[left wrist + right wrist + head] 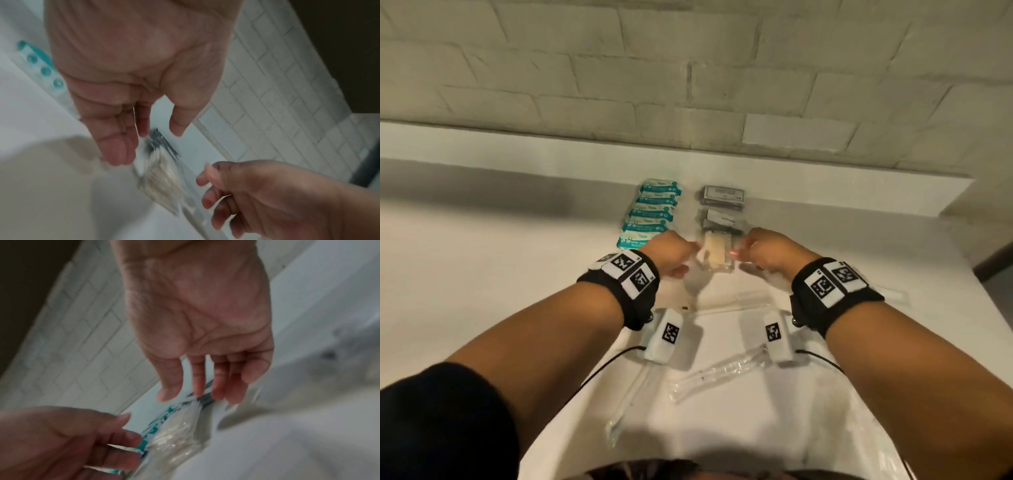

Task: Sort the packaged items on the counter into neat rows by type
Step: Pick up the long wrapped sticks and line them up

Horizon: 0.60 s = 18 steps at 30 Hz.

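A clear packet with a beige pad inside lies on the white counter, at the near end of a column of grey packets. To its left runs a column of teal packets. My left hand is at the clear packet's left edge and my right hand at its right edge. In the left wrist view my left hand has straight fingers just above the blurred packet. The right wrist view shows my right hand with relaxed fingers beside the packet. Neither hand grips it.
Long clear-wrapped sticks lie nearer me: one crosswise, one diagonal, one to the lower left, one at the right edge. A raised ledge and a tiled wall close off the counter's far side.
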{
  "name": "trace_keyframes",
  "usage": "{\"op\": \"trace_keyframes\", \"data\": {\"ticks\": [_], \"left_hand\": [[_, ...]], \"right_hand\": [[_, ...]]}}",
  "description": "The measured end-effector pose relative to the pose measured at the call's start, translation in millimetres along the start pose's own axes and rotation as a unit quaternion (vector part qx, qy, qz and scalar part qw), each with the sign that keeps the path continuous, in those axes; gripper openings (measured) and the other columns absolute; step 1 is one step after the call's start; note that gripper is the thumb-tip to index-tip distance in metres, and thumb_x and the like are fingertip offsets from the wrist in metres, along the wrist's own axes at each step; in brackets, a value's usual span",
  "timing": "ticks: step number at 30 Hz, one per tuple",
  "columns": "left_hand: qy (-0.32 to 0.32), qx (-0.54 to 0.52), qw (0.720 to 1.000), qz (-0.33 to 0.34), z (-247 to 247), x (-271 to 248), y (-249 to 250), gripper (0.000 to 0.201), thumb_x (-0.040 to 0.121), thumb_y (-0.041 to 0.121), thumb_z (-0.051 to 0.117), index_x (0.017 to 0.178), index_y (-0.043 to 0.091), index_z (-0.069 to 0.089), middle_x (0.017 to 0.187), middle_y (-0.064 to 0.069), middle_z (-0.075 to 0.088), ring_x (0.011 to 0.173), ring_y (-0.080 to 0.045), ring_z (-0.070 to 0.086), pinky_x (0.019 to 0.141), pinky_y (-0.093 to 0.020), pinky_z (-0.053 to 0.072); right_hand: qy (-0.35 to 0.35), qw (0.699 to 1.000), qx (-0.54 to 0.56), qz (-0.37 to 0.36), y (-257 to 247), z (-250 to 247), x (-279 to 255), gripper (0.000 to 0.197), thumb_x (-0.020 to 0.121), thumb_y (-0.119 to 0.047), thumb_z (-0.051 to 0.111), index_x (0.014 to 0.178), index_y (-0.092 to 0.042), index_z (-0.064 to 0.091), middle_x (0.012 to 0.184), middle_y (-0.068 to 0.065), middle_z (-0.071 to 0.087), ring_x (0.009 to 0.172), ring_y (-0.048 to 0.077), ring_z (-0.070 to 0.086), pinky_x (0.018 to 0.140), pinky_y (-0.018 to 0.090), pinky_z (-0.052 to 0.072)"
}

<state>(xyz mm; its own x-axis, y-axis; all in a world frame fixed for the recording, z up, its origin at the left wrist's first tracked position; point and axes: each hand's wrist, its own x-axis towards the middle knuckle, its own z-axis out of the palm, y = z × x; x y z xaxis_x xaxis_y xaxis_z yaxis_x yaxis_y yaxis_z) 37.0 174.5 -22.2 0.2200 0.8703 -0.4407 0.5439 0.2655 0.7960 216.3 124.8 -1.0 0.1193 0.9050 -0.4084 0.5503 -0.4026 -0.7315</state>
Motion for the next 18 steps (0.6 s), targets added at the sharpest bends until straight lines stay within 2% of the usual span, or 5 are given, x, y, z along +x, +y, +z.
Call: {"op": "trace_keyframes", "data": {"ticks": [3, 7, 9, 13, 18], "left_hand": [[-0.068, 0.199, 0.977, 0.012, -18, -26, -10, 0.032, 0.094, 0.035, 0.055, 0.095, 0.005, 0.064, 0.087, -0.008, 0.068, 0.074, -0.020, 0.065, 0.067, -0.029, 0.057], [-0.155, 0.484, 0.861, -0.005, -23, -73, -23, 0.044, 0.087, 0.053, 0.051, 0.067, 0.015, 0.063, 0.069, -0.001, 0.068, 0.062, -0.016, 0.062, 0.064, -0.027, 0.054], [-0.180, 0.525, 0.832, -0.019, -20, -96, -33, 0.048, 0.082, 0.060, 0.055, 0.061, 0.017, 0.059, 0.061, 0.003, 0.062, 0.059, -0.016, 0.058, 0.062, -0.026, 0.048], [-0.151, 0.527, 0.836, 0.022, -2, -123, -53, 0.037, 0.078, 0.049, 0.067, 0.075, 0.017, 0.050, 0.065, 0.007, 0.054, 0.058, -0.011, 0.049, 0.058, -0.026, 0.042], [-0.130, 0.488, 0.861, 0.054, 10, -137, -49, 0.019, 0.082, 0.020, 0.060, 0.091, 0.003, 0.059, 0.072, 0.000, 0.054, 0.058, -0.013, 0.048, 0.048, -0.023, 0.034]], "right_hand": [[-0.065, 0.981, -0.172, -0.064, 7, -1, -28, 0.021, 0.083, -0.018, 0.073, 0.100, -0.009, 0.067, 0.091, -0.006, 0.058, 0.074, 0.004, 0.053, 0.048, 0.007, 0.039], [-0.119, 0.938, -0.317, -0.069, 19, 14, -62, 0.026, 0.075, -0.029, 0.078, 0.099, -0.028, 0.067, 0.098, -0.012, 0.058, 0.089, 0.011, 0.056, 0.072, 0.024, 0.046], [-0.144, 0.909, -0.386, -0.069, 27, 25, -82, 0.034, 0.069, -0.034, 0.079, 0.099, -0.031, 0.061, 0.098, -0.014, 0.056, 0.088, 0.012, 0.057, 0.079, 0.030, 0.051], [-0.104, 0.854, -0.496, -0.117, 44, 49, -108, 0.016, 0.079, -0.027, 0.066, 0.085, -0.025, 0.051, 0.090, -0.005, 0.055, 0.076, 0.016, 0.055, 0.066, 0.031, 0.049], [-0.042, 0.903, -0.420, -0.080, 49, 18, -126, 0.012, 0.085, -0.009, 0.049, 0.090, -0.020, 0.047, 0.081, -0.004, 0.051, 0.079, 0.021, 0.051, 0.061, 0.029, 0.039]]}}
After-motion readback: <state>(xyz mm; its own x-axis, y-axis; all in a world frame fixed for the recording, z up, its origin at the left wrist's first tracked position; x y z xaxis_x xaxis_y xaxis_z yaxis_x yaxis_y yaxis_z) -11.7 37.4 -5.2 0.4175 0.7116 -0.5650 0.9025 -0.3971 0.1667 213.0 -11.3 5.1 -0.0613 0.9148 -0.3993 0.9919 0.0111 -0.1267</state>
